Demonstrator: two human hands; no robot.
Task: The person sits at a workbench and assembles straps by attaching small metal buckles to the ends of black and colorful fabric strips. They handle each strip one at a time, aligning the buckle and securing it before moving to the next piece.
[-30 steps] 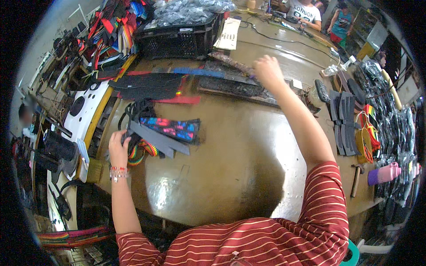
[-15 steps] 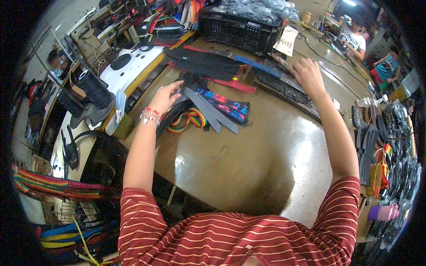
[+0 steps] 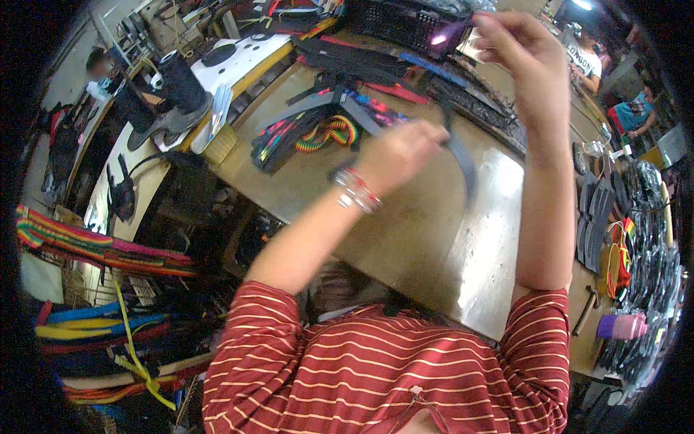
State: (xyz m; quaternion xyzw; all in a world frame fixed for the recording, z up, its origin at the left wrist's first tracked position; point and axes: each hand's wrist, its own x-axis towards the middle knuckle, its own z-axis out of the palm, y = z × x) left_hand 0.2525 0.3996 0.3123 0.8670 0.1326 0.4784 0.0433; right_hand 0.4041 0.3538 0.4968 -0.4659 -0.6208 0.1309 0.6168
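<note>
- dark red knit-looking shirt [image 3: 376,362] with thin cream horizontal stripes
- small pale ornament [image 3: 416,390] at the shirt's neckline
- matching striped left sleeve [image 3: 253,340] and right sleeve [image 3: 541,325], both loose and short
- red-and-clear beaded bracelets [image 3: 357,191] around the left wrist, slightly blurred
- bare left hand [image 3: 408,153], bare right hand [image 3: 526,47]

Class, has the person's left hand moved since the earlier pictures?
Yes, rightward: against the black crate, the left hand was off to its left; now it appears below the crate.
</note>
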